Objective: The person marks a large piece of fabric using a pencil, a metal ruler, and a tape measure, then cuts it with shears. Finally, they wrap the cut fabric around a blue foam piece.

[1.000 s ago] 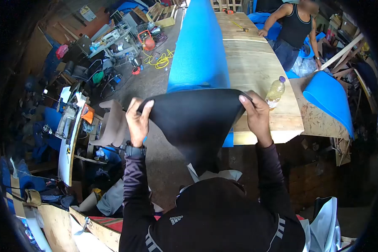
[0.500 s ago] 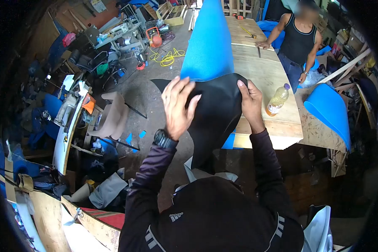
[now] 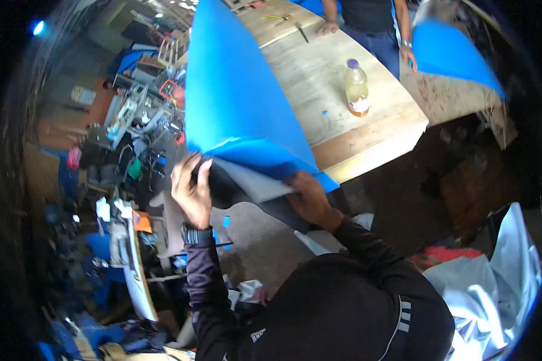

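A long blue sheet (image 3: 235, 90) runs away from me along the left side of the wooden table. Its near end lifts in a fold. Just below that end is a black sheet with a grey underside (image 3: 256, 180), partly turned over. My left hand (image 3: 193, 189), with a dark watch on the wrist, pinches the black sheet's edge at the blue sheet's left corner. On the right, my right hand (image 3: 313, 198) is closed on the grey-backed sheet near the blue sheet's right corner. Its fingertips are blurred and partly hidden.
On the wooden table (image 3: 367, 147) stands a bottle (image 3: 357, 93) of yellowish liquid with a purple cap. Another person (image 3: 373, 24) rests a hand on the table's far side. Beyond lies a blue sheet (image 3: 457, 57). Clutter and a chair (image 3: 173, 225) are at left; silvery sheeting (image 3: 482, 283) is lower right.
My view has swung leftward and down. The black sheet's edge, earlier lying over the blue end, is now turned back to show grey. My right hand has moved lower and inward with it.
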The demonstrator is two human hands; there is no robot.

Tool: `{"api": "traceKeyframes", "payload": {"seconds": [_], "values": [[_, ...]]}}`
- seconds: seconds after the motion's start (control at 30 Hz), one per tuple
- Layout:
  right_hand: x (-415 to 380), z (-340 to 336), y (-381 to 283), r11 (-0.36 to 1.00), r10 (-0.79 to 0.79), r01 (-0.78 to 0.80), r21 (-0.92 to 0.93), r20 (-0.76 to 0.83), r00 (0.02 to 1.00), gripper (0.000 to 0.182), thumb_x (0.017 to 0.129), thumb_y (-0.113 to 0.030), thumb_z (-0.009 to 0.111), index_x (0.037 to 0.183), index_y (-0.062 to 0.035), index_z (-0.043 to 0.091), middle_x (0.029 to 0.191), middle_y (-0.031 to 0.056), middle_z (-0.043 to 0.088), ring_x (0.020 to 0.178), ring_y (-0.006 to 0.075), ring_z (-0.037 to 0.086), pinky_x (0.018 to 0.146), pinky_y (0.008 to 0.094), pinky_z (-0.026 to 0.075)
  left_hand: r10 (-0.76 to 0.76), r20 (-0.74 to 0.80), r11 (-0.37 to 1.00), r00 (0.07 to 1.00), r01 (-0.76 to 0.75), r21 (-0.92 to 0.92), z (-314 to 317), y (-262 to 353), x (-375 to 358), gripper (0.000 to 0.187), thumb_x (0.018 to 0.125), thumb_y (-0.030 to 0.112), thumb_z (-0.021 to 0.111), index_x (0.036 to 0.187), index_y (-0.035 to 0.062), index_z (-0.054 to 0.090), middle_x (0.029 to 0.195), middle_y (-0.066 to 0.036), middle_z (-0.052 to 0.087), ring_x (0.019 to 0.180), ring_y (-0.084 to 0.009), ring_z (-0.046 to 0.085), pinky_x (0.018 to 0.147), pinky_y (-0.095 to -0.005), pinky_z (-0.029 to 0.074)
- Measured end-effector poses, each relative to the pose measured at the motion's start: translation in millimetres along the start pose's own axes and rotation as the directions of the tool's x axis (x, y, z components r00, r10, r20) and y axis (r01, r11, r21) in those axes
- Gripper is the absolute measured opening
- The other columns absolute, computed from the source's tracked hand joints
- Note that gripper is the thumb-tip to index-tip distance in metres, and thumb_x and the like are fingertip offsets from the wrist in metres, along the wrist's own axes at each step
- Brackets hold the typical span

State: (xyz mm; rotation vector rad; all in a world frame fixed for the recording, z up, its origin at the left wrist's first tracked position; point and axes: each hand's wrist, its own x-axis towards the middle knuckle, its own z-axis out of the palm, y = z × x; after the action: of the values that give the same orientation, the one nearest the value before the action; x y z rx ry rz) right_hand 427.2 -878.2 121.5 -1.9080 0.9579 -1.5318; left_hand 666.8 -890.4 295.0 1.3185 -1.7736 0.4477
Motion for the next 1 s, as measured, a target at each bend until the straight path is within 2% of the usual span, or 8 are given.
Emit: {"api": "traceKeyframes", "payload": {"seconds": [0.23, 0.33, 0.47, 0.57, 0.67, 0.77, 0.83, 1.0], "values": [[-48.9, 21.0, 26.4, 0.984, 0.098, -0.1, 0.148, 0.023, 0.995, 0.02, 0.091, -0.006, 0.069, 0.111, -0.0022, 0.065, 0.109, 0.0166, 0.066, 0.105, 0.0395, 0.062, 0.088, 0.0485, 0.052, 0.024, 0.118, 0.999, 0.993, -0.027, 0.019, -5.9, 2.3, 1.6, 0.026, 0.089, -0.008, 0.069, 0.115, -0.0016, 0.072, 0.115, -0.018, 0.073, 0.108, -0.0304, 0.07, 0.098, -0.0381, 0.053], [-47.6, 22.3, 40.2, 0.974, 0.142, -0.135, 0.182, -0.027, 0.99, 0.015, 0.094, -0.007, 0.066, 0.108, -0.0017, 0.064, 0.106, 0.0184, 0.066, 0.1, 0.0412, 0.063, 0.085, 0.0497, 0.052, 0.155, 0.114, 0.987, 0.981, -0.158, 0.024, -2.1, -9.5, 2.9, 0.019, 0.088, -0.009, 0.068, 0.106, -0.0032, 0.069, 0.116, -0.019, 0.072, 0.11, -0.0332, 0.069, 0.099, -0.0423, 0.053], [-33.5, 2.2, 38.6, 0.908, 0.341, -0.325, 0.265, -0.015, 0.94, 0.012, 0.097, -0.009, 0.065, 0.106, -0.0008, 0.063, 0.099, 0.0189, 0.066, 0.092, 0.0416, 0.064, 0.079, 0.049, 0.052, -0.044, 0.139, 0.999, 0.989, 0.048, -0.024, -6.9, -3.3, 0.5, 0.021, 0.092, 0.003, 0.073, 0.112, -0.0016, 0.072, 0.118, -0.018, 0.072, 0.11, -0.0301, 0.069, 0.1, -0.0389, 0.052], [-12.2, -26.1, 35.1, 0.873, 0.368, -0.329, 0.361, -0.044, 0.929, 0.011, 0.097, -0.009, 0.065, 0.103, -0.0004, 0.062, 0.093, 0.0193, 0.064, 0.09, 0.0409, 0.064, 0.076, 0.0483, 0.05, -0.054, 0.154, 0.998, 0.987, 0.06, -0.032, -7.8, -0.2, 2.5, 0.023, 0.095, 0.009, 0.073, 0.114, -0.0019, 0.072, 0.118, -0.016, 0.072, 0.11, -0.0277, 0.068, 0.099, -0.0373, 0.052], [9.7, -40.5, 38.7, 0.911, 0.249, -0.162, 0.379, -0.196, 0.948, 0.011, 0.098, -0.01, 0.065, 0.101, -0.0006, 0.062, 0.09, 0.019, 0.063, 0.086, 0.0409, 0.062, 0.076, 0.048, 0.049, -0.044, 0.137, 0.998, 0.99, 0.049, -0.033, -7.4, -4.8, -1.1, 0.026, 0.094, 0.008, 0.074, 0.119, -0.0001, 0.073, 0.117, -0.014, 0.073, 0.107, -0.0233, 0.068, 0.095, -0.0335, 0.051], [22.1, -38.7, 58.8, 0.96, 0.164, -0.116, 0.254, -0.174, 0.971, 0.011, 0.099, -0.011, 0.064, 0.1, -0.0004, 0.062, 0.09, 0.019, 0.062, 0.085, 0.0411, 0.061, 0.076, 0.047, 0.049, -0.087, 0.16, 0.996, 0.983, 0.081, 0.043, -9.8, 0.6, -1.5, 0.027, 0.092, 0.007, 0.074, 0.118, 0.0002, 0.074, 0.117, -0.014, 0.074, 0.105, -0.0235, 0.068, 0.095, -0.0337, 0.051], [23.5, -29.0, 76.1, 0.969, 0.129, -0.086, 0.231, -0.176, 0.976, 0.01, 0.098, -0.01, 0.064, 0.1, -0.0001, 0.061, 0.091, 0.019, 0.062, 0.087, 0.0408, 0.061, 0.076, 0.0468, 0.049, -0.077, 0.164, 0.996, 0.984, 0.069, 0.053, -10.0, -1.0, -1.9, 0.023, 0.096, 0.013, 0.073, 0.114, -0.0022, 0.072, 0.12, -0.017, 0.071, 0.113, -0.0294, 0.067, 0.102, -0.0406, 0.05], [5.4, -14.5, 67.4, 0.905, 0.31, -0.271, 0.328, -0.072, 0.948, 0.013, 0.094, -0.006, 0.068, 0.102, 0.0002, 0.061, 0.097, 0.0201, 0.062, 0.094, 0.0421, 0.061, 0.082, 0.0494, 0.049, -0.027, 0.154, 0.991, 0.988, 0.006, 0.135, -7.8, 1.5, 2.4, 0.024, 0.103, 0.013, 0.064, 0.118, -0.0024, 0.073, 0.121, -0.02, 0.072, 0.115, -0.0308, 0.068, 0.102, -0.0419, 0.05]]}}
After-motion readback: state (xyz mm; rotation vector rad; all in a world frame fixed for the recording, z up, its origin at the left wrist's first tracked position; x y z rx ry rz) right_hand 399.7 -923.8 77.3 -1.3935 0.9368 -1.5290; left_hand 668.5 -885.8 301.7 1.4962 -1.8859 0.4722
